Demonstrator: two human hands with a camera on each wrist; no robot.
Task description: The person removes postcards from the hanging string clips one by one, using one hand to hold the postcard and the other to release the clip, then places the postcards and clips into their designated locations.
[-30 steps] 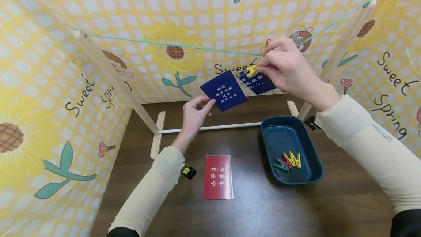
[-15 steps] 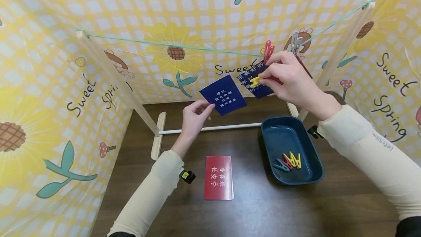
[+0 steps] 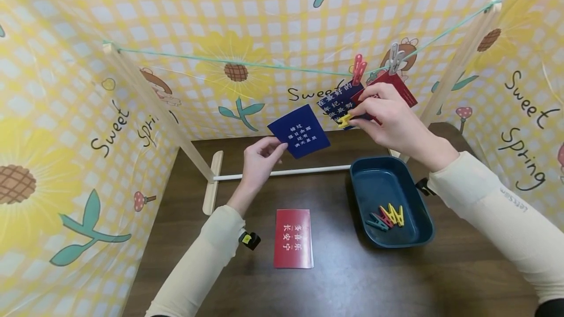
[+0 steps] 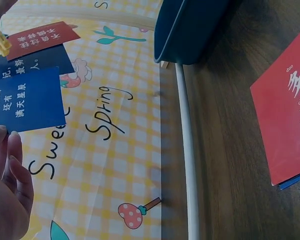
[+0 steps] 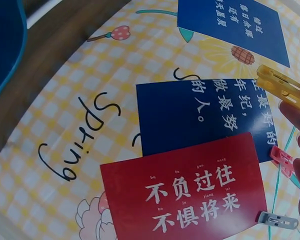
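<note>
My left hand pinches a blue card with white writing by its lower left corner, below the green string. My right hand holds a yellow clothespin between thumb and fingers, to the right of that card. Behind the clothespin, a second blue card hangs from the string by a red clothespin. Beside it a red card hangs from a grey clothespin. My right hand partly covers both hanging cards in the head view.
A dark blue tray on the table holds several clothespins. A stack of cards, red on top, lies left of it. Wooden posts carry the string, and a white rod runs low between them.
My right hand has moved down with the yellow clothespin, uncovering the red and grey clothespins on the string. The blue card in my left hand has sunk slightly.
</note>
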